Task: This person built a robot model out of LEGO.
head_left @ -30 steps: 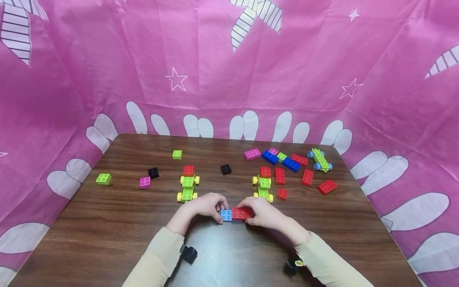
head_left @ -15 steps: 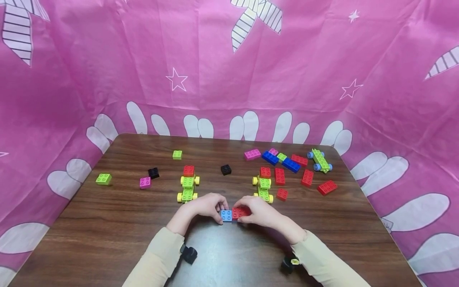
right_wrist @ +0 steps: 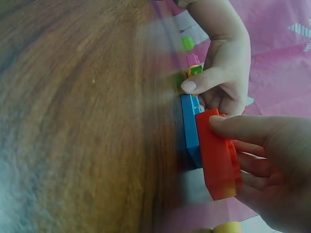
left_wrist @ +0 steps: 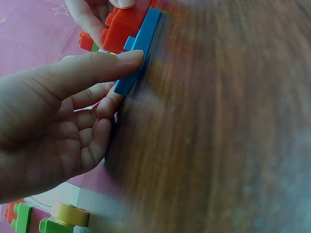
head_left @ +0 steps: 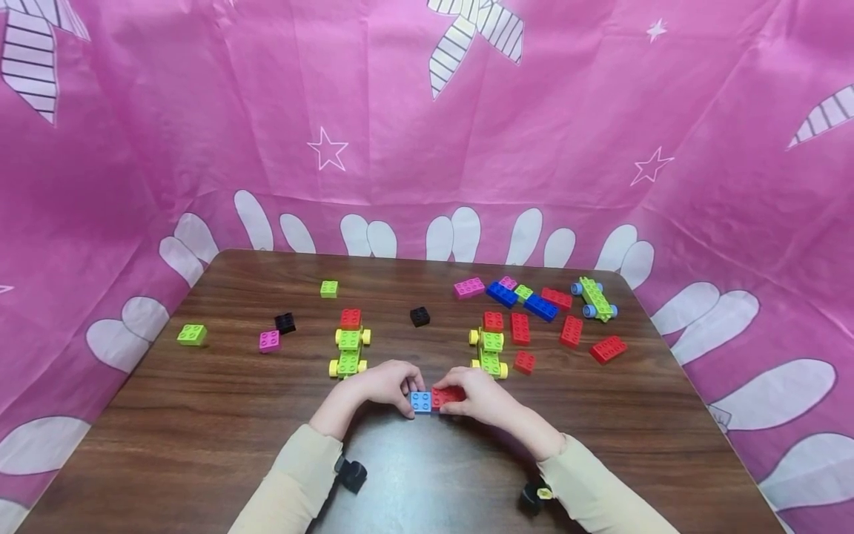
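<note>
A light blue brick (head_left: 421,401), low and flat, lies on the table near its front, its studs showing at the left end. My left hand (head_left: 383,383) pinches that left end between thumb and fingers. On its right part sits a longer red brick (head_left: 438,397), which sticks out past the blue one's right end in the right wrist view. My right hand (head_left: 485,395) grips the red brick (right_wrist: 216,153) along its long sides, thumb on the near face. In the left wrist view the blue brick (left_wrist: 146,41) lies close along the wooden surface.
Beyond my hands stand two lime cars with yellow wheels, a left car (head_left: 350,350) and a right car (head_left: 490,352), each beside a red brick. Several red and blue bricks (head_left: 542,306) lie back right, near a lime car base (head_left: 597,298). Black bricks (head_left: 419,317) lie farther back.
My right hand has slid a little left along the red brick, its thumb now nearer the blue studs. My left hand and both bricks have stayed in place.
</note>
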`<state>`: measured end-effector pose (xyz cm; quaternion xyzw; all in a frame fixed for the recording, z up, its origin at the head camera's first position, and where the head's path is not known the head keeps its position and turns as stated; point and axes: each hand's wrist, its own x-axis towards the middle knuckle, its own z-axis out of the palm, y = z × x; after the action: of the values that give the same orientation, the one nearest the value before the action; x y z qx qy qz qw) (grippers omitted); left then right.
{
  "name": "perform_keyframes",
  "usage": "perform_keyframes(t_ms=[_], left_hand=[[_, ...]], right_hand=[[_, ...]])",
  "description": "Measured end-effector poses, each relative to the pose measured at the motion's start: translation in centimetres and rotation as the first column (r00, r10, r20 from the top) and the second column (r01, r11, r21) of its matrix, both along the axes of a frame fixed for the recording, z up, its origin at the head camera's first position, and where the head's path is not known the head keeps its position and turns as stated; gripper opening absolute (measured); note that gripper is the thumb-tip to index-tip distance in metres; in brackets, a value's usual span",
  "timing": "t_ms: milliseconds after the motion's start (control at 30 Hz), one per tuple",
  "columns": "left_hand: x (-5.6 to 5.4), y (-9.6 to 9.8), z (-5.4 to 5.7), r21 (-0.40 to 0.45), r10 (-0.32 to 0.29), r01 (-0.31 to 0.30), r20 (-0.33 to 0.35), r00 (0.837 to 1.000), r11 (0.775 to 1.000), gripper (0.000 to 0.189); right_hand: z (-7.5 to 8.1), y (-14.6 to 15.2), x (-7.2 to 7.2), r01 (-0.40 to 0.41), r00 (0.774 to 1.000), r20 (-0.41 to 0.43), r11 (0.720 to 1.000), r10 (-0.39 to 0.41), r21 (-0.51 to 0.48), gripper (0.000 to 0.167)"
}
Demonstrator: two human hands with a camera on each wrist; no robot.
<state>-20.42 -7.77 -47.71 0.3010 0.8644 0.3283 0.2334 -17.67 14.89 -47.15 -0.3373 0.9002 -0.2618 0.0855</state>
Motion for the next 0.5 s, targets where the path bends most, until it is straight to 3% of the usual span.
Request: perform_keyframes(t_ms=[233,500], left_hand=[[-0.1,-0.04,-0.38,-0.004,0.007,-0.007,0.007,1.0,1.0,0.034],[-0.07,0.07,-0.49,0.005,0.006,-0.006,0.012,1.0,1.0,0.034]], right_hand=[[-0.09,-0.21,-0.07,0.015,1.0,-0.013,1.0,-0.015,0.008,0.032],[0.21,-0.17,-0.23,0.033,0.997,0.067,0.999,-0.034,0.008,0.034]])
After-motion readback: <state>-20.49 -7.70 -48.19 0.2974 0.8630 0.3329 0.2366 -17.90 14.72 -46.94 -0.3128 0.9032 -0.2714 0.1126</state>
